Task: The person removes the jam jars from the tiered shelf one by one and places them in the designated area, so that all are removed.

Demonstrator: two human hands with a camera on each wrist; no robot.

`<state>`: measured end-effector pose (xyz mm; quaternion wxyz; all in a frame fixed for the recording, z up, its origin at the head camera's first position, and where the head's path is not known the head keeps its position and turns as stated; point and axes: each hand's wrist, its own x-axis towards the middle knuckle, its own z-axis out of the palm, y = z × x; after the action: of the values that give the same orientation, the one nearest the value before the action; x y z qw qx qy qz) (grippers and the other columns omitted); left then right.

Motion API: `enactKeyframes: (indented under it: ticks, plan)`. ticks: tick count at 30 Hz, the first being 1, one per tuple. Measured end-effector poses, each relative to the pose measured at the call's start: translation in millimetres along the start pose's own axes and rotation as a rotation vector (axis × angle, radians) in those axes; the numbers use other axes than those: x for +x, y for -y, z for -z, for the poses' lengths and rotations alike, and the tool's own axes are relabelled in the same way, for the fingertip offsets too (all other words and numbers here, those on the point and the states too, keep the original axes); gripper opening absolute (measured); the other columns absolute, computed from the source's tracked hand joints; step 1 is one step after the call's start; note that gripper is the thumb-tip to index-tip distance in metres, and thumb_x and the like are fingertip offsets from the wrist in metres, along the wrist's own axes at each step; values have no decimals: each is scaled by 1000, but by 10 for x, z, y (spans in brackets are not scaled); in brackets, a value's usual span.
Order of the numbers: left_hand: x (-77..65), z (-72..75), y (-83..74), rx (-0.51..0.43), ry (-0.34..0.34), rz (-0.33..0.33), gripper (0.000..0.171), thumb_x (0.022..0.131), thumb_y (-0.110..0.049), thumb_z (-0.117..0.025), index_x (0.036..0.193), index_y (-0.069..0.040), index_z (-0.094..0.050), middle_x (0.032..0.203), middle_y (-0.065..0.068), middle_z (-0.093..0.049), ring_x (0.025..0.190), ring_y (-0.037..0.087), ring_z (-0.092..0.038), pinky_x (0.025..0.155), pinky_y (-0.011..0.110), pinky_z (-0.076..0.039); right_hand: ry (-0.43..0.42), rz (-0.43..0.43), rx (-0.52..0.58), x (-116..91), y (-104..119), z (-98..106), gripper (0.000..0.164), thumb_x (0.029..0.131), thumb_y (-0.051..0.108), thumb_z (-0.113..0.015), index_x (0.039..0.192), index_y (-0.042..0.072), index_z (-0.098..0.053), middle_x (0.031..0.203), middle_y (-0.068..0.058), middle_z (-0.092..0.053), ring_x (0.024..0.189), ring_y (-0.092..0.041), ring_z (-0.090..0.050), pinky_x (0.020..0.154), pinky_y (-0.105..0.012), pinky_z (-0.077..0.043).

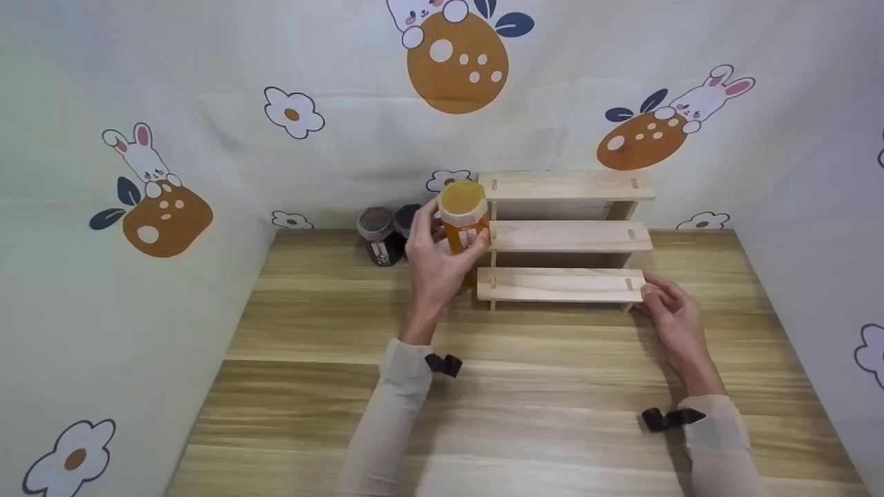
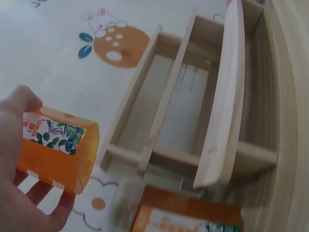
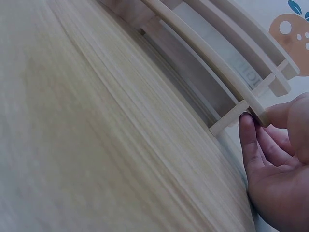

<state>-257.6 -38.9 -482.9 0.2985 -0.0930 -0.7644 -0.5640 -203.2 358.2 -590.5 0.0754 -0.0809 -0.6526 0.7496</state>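
My left hand (image 1: 436,270) grips an orange jar (image 1: 464,212) with a pale lid, holding it up at the left end of a three-tier wooden shelf (image 1: 570,236). In the left wrist view the held jar (image 2: 50,162) shows a printed label with leaves, apart from the shelf. A second orange jar (image 2: 188,212) is beside the shelf's end there, partly cut off; in the head view my hand mostly hides it. My right hand (image 1: 678,330) pinches the right end of the lowest tier, thumb above and fingers beneath, as the right wrist view shows.
Two dark jars (image 1: 380,238) with lids stand at the back left of the wood-grain table (image 1: 311,386), one partly behind my left hand. Behind the shelf hangs a pale cloth (image 1: 345,172) printed with rabbits and flowers, which also covers both sides.
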Motion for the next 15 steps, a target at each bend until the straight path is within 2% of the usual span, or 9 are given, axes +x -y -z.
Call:
enactKeyframes:
  ticks: [8,12,15]
  plan:
    - [44,364,211,-45,-126,80,75,83,-29,-96,145,-14,-59,132,6,-64,118,24,-64,97,44,-63,-6,20,-5,-9,15,-12,52,106,11,-69,148,-15,-52,109,6,-79,101,-2,-75,91,-19,-64]
    - [67,502,273,-42,-145,133,74,83,-22,-96,146,-13,-57,134,8,-63,122,25,-64,104,46,-61,-15,14,-21,-9,14,-18,52,106,11,-69,148,-15,-52,108,7,-79,100,-1,-74,90,-18,-63]
    - [74,586,332,-35,-146,173,76,83,-13,-95,147,-9,-55,135,12,-62,121,28,-64,103,52,-61,-17,11,-26,-2,13,-25,53,106,11,-70,148,-14,-52,109,7,-79,100,-1,-74,90,-19,-63]
